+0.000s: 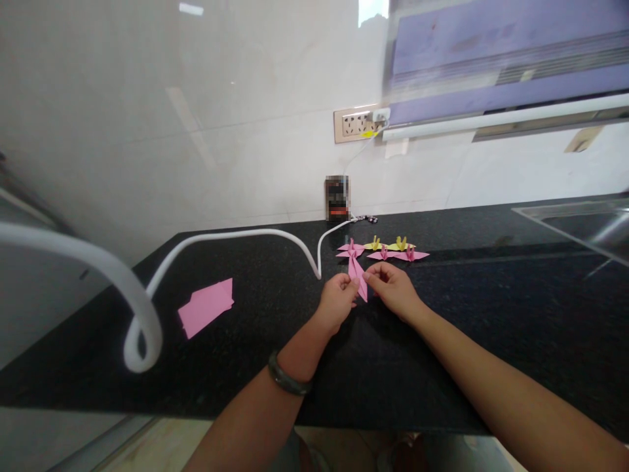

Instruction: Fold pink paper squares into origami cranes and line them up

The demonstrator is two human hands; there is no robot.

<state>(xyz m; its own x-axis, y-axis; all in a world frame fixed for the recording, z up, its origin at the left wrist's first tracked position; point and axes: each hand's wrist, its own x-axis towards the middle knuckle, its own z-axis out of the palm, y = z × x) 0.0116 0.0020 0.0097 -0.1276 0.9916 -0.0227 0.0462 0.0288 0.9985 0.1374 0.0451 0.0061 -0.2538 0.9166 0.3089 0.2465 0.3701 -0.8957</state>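
A pink folded paper (358, 280), long and pointed, is held between my two hands just above the black counter. My left hand (338, 300) pinches its left side, thumb on top. On the other side, my right hand (392, 288) has thumb and forefinger closed at its right edge. Right behind the held piece stand finished paper cranes: a pink crane (350, 249), a yellow crane (401, 245) and several more in pink and yellow. A dark bangle circles my left wrist.
Pink paper sheets (206, 307) lie stacked on the counter (265, 387) at left. A thick white cable (246, 233) loops across the left side. A phone-like dark object (337, 198) leans on the wall below a socket plate (356, 124). A sink edge (565, 229) shows at right.
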